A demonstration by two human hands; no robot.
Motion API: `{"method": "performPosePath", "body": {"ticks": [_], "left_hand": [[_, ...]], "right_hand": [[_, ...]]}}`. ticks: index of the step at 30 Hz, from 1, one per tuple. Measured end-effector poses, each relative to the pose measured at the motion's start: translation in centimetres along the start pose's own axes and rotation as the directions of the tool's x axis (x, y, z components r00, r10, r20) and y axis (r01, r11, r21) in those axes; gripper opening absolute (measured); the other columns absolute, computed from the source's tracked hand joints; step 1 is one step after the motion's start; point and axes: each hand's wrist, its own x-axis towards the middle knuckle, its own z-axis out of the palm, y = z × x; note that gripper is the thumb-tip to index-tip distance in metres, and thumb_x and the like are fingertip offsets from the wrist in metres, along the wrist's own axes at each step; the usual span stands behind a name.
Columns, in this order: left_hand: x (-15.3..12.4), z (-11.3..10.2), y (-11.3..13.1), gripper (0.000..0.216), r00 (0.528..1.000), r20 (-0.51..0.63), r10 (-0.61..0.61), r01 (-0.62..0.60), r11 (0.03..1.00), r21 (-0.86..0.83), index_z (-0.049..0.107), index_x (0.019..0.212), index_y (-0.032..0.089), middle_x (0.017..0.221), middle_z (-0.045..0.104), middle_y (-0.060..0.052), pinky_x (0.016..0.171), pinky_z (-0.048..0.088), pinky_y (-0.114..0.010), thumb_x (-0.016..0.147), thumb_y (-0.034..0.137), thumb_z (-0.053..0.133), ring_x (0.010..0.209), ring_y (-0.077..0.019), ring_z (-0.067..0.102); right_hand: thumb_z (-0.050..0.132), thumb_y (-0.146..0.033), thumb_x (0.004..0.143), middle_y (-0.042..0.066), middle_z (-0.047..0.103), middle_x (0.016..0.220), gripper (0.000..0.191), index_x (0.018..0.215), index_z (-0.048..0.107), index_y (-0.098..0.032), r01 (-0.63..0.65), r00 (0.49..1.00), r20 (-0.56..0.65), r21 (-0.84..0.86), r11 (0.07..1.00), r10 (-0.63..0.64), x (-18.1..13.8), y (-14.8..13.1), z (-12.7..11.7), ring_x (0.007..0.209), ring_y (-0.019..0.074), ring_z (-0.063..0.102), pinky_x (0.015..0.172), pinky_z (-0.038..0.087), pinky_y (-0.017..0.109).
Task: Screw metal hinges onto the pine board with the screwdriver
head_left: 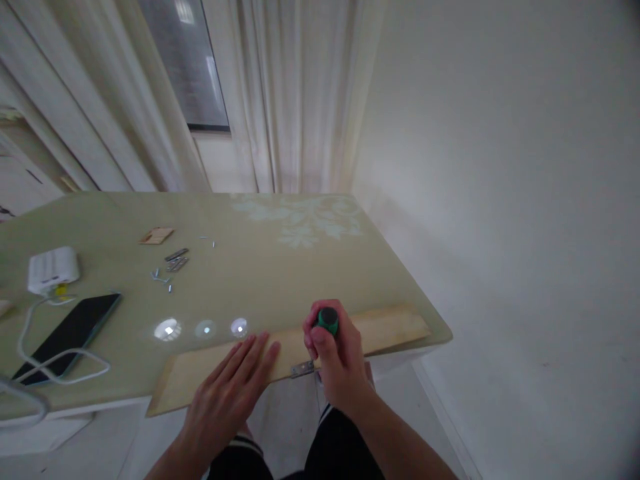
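A long, thin wooden board [395, 327] lies along the near edge of the table. My left hand [233, 380] rests flat on it, fingers stretched out. My right hand [340, 353] is wrapped round a screwdriver [328, 320] with a green and black handle, held upright over the board. Its shaft and tip are hidden by my fingers. Just left of that hand, a small metal hinge [302, 369] sits at the board's near edge, its right end partly covered by the hand.
On the table [280, 280] lie several metal hinges [177, 260], loose screws [161, 277] and a small wooden piece [157, 235]. At left are a phone [70, 337], a white charger [53, 269] and a looped white cable [75, 381]. A wall [525, 200] stands at right.
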Motion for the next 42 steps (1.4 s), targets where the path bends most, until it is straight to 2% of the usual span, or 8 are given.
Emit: {"method": "performPosePath", "body": {"ticks": [4,8,14,20,25,32,37,42], "left_hand": [[0.3,-0.3,0.1,0.051,1.0,-0.022,-0.01,0.01,1.0,-0.029,0.049,0.158,0.023,0.158,0.057,-0.008,0.131,0.028,-0.04,0.108,0.028,0.045,0.143,-0.0257,0.056],[0.4,-0.4,0.2,0.052,1.0,-0.01,-0.023,0.023,0.998,-0.06,0.05,0.157,0.022,0.159,0.056,-0.009,0.13,0.03,-0.041,0.107,0.019,0.038,0.143,-0.0263,0.056],[0.4,-0.7,-0.1,0.053,1.0,-0.001,0.008,-0.009,0.999,-0.047,0.051,0.157,0.019,0.157,0.057,-0.012,0.13,0.028,-0.041,0.103,0.016,0.047,0.14,-0.0277,0.059],[0.4,-0.9,-0.2,0.06,0.999,0.026,0.042,-0.042,0.999,-0.01,0.039,0.164,0.018,0.159,0.055,-0.013,0.13,0.032,-0.042,0.104,0.017,0.045,0.144,-0.0275,0.055],[0.2,-0.5,-0.3,0.058,0.998,0.008,0.061,-0.061,0.996,0.06,0.044,0.161,0.018,0.159,0.054,-0.013,0.132,0.027,-0.043,0.104,0.021,0.051,0.143,-0.0282,0.056],[0.4,-0.5,0.0,0.059,1.0,0.018,0.017,-0.017,1.0,0.0,0.046,0.159,0.02,0.155,0.059,-0.012,0.127,0.036,-0.042,0.101,0.016,0.054,0.143,-0.0277,0.056],[0.3,-0.3,0.0,0.06,1.0,0.01,0.018,-0.018,0.999,-0.029,0.046,0.16,0.02,0.157,0.057,-0.013,0.126,0.037,-0.044,0.101,0.016,0.054,0.143,-0.0282,0.056],[0.1,-0.2,-0.1,0.059,1.0,0.0,0.019,-0.019,0.999,-0.046,0.047,0.159,0.019,0.156,0.057,-0.013,0.124,0.041,-0.044,0.1,0.011,0.047,0.143,-0.0296,0.057]], "right_hand": [[0.064,-0.032,0.101,-0.001,0.059,0.085,0.013,0.111,0.063,-0.024,0.1,0.99,-0.089,-0.108,0.989,-0.109,-1.2,0.1,0.8,0.067,0.0117,0.051,0.061,0.043,0.025],[0.075,-0.033,0.093,0.005,0.065,0.099,0.015,0.092,0.068,-0.019,0.009,0.985,0.171,0.078,0.997,-0.022,2.5,-1.7,-1.8,0.074,0.0131,0.063,0.062,0.05,0.026],[0.073,-0.044,0.093,0.002,0.071,0.08,0.034,0.113,0.068,-0.017,-0.4,0.608,0.782,0.156,0.903,0.134,8.0,-3.5,-3.8,0.055,0.0111,0.059,0.053,0.048,0.024],[0.07,-0.039,0.096,-0.007,0.052,0.065,0.022,0.09,0.059,-0.021,-0.09,0.964,0.25,-0.022,0.996,0.093,4.7,-2.1,0.2,0.052,0.0076,0.043,0.05,0.037,0.021],[0.058,-0.028,0.103,-0.003,0.056,0.075,0.007,0.101,0.057,-0.022,0.144,0.933,-0.252,-0.389,0.91,-0.255,-0.3,-0.8,1.4,0.06,0.0102,0.051,0.055,0.042,0.024],[0.06,-0.034,0.104,0.0,0.059,0.08,0.016,0.094,0.058,-0.022,0.204,0.969,0.222,-0.463,0.863,-0.11,1.1,-4.8,-1.6,0.071,0.0134,0.057,0.066,0.046,0.028],[0.053,-0.042,0.109,0.005,0.066,0.1,0.023,0.112,0.061,-0.021,0.673,0.671,0.741,-0.63,0.388,0.04,5.7,-9.6,-3.6,0.086,0.0164,0.061,0.07,0.045,0.028],[0.059,-0.042,0.106,0.005,0.068,0.096,0.02,0.115,0.062,-0.024,0.957,0.259,0.916,-0.287,0.05,0.307,7.9,-12.6,-2.7,0.075,0.0172,0.06,0.056,0.031,0.029]]}}
